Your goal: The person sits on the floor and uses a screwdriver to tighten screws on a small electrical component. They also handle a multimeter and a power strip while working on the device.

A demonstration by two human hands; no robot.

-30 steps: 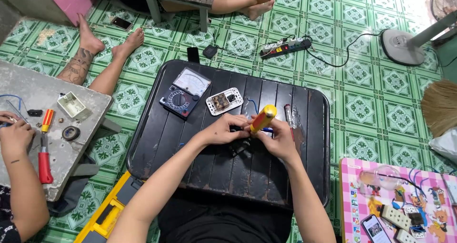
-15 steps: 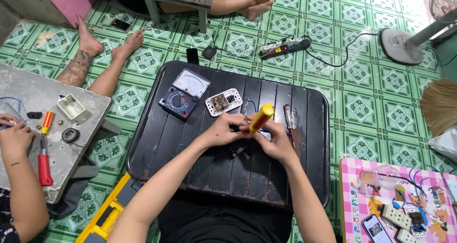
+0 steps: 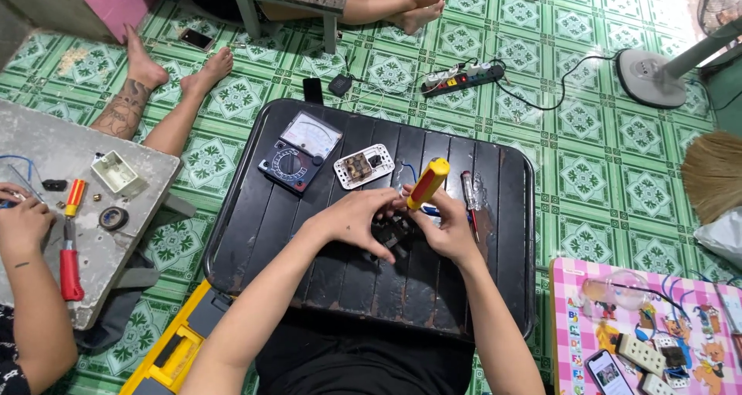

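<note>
My right hand (image 3: 444,233) grips a screwdriver with a yellow and red handle (image 3: 427,182), its tip down at a small black part (image 3: 393,231). My left hand (image 3: 357,219) holds that black part against the black slatted table (image 3: 309,248). Blue wire (image 3: 430,208) shows between my hands. Just beyond them lie a white switch plate (image 3: 363,166), an analogue multimeter (image 3: 301,149) and a second, red-handled screwdriver (image 3: 470,191).
Another person's hand (image 3: 22,223) works at a grey slab (image 3: 54,155) on the left, with red pliers (image 3: 69,263) and a white box (image 3: 114,171). A power strip (image 3: 462,78), fan base (image 3: 651,76), yellow toolbox (image 3: 171,347) and pink table (image 3: 641,325) surround me.
My hands have stayed over the black part with the screwdriver upright; it has shifted very slightly. The person on the left has barely moved.
</note>
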